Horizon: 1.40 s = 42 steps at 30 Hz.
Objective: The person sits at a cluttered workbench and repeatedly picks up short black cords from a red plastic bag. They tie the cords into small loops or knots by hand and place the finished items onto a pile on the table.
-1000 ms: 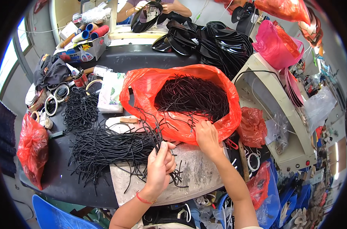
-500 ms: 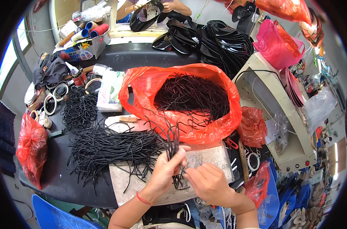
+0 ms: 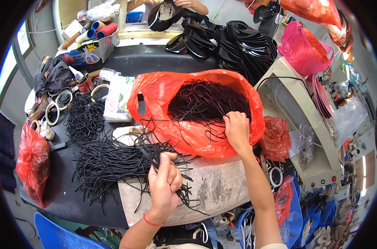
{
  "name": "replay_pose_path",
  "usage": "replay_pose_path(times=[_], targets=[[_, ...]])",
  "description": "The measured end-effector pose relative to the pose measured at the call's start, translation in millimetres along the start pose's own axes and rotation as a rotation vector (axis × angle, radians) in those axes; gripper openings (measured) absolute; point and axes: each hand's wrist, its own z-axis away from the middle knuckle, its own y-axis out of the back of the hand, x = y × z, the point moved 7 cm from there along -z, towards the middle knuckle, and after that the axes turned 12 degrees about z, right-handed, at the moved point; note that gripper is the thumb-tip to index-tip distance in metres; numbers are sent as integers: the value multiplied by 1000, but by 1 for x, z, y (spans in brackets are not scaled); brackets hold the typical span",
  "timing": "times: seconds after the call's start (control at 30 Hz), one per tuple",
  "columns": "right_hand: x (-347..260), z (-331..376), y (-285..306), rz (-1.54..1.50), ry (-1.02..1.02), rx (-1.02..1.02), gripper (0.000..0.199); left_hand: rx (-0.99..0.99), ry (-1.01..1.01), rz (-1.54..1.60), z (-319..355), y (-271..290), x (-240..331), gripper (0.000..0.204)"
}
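Note:
My left hand [image 3: 164,182] is closed round a small bundle of thin black cords [image 3: 153,155], whose ends stick out above and below the fist. Behind it, a wide heap of cut black cords [image 3: 109,162] lies across the dark table and a pale worn board [image 3: 221,182]. An open red plastic bag [image 3: 155,93] stands beyond, filled with a tangle of black cords [image 3: 207,99]. At the bag's front right, my right hand [image 3: 237,130] reaches over the rim, fingers curled down on the cords inside; its fingertips are partly hidden.
Another coil of black cord [image 3: 84,118], tape rolls [image 3: 52,113] and a tissue pack [image 3: 118,99] lie left. A knotted red bag [image 3: 33,162] sits at the left edge. Glossy black pieces [image 3: 246,47] are piled behind. Across the table, a person's hands [image 3: 188,4] hold a black piece.
My right hand has left the bundle near my left hand and moved up and right to the red bag. My left hand has shifted left with its cords. The person opposite has tilted the black piece.

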Motion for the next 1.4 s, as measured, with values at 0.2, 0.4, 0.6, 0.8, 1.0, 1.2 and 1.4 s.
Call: replay_pose_path(times=[0.2, 0.4, 0.6, 0.8, 1.0, 1.2, 1.4], targets=[[-69, 17, 77, -173, 199, 11, 5, 16, 173, -49, -1, 3, -20, 33], [-119, 66, 104, -325, 364, -246, 9, -41, 140, -37, -1, -1, -29, 34], [-118, 31, 92, -872, 331, -569, 12, 62, -95, 134, 0, 6, 12, 23], [-5, -23, -18, -12, -54, -89, 12, -107, -14, 265, 3, -5, 22, 25], [-1, -17, -14, -118, -152, -130, 15, -51, 64, 43, 6, -2, 12, 27], [-7, -17, -30, 13, -113, -266, 24, -73, 125, 51, 4, -5, -9, 26], [1, -6, 15, -389, -256, -305, 26, -12, 236, 19, 3, -1, -17, 23]])
